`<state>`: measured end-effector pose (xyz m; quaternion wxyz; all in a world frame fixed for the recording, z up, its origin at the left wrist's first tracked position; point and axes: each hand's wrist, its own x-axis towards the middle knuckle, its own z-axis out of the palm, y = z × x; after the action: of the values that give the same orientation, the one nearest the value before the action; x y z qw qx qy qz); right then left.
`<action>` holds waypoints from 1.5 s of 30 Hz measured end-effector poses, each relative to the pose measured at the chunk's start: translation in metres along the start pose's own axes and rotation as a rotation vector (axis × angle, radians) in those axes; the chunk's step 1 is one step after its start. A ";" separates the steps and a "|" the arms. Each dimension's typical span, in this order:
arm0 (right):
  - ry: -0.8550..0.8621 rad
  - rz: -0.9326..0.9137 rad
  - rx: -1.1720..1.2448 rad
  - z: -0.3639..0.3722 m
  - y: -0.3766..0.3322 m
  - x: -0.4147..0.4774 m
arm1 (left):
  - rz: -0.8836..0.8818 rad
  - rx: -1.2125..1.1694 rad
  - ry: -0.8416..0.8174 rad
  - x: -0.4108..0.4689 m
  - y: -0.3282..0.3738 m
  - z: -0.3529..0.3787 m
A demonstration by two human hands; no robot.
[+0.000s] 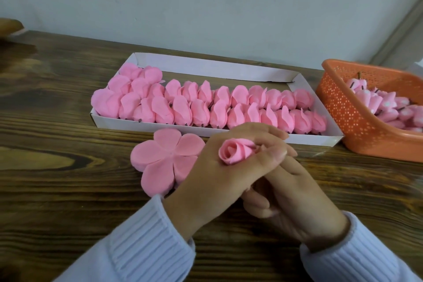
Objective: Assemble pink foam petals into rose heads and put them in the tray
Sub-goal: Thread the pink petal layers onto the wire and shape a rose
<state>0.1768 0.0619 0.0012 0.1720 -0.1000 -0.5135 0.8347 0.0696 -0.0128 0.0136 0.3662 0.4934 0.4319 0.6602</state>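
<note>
Dark wooden tabletop [68, 190] carries a white tray [229, 71] of finished roses [229, 107] at the far side. My left hand [212, 167] pinches a rolled rosebud [235, 152] just near the tray; my right hand [290, 201] tucks beneath, and I cannot tell its grip. A flat petal piece [164, 158] lies left.

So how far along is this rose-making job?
The white cardboard tray already holds rows of pink foam rose heads, with bare room along its far side. In hand: the left hand grips a rolled pink foam bud, the right hand tucked beneath. Still to do: the flat five-petal pink foam piece on the wooden table, and probably the pink buds in the orange plastic basket.
</note>
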 end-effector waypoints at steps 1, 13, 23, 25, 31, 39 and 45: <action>0.021 0.018 -0.005 0.000 -0.001 0.000 | -0.010 -0.014 0.004 0.000 0.000 0.000; 0.302 -0.119 -0.998 -0.005 -0.032 0.028 | 0.071 -0.301 0.403 0.016 0.006 -0.022; 0.191 -0.190 -1.765 0.028 0.008 0.071 | -0.041 -0.716 0.584 0.021 0.016 -0.037; 0.218 -0.211 -1.713 0.026 0.010 0.071 | -0.040 -0.713 0.585 0.021 0.015 -0.037; 0.190 -0.252 -1.624 0.022 0.014 0.073 | -0.019 -0.703 0.577 0.022 0.013 -0.035; 0.246 -0.265 -1.640 0.018 0.022 0.074 | -0.003 -0.651 0.569 0.022 0.012 -0.032; 0.307 -0.263 -1.632 0.016 0.026 0.076 | 0.018 -0.597 0.556 0.022 0.011 -0.032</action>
<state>0.0967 0.0674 -0.0138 0.2095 -0.2450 -0.9344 0.1519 0.0331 -0.0035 0.0264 0.3570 0.1719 0.2995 0.8679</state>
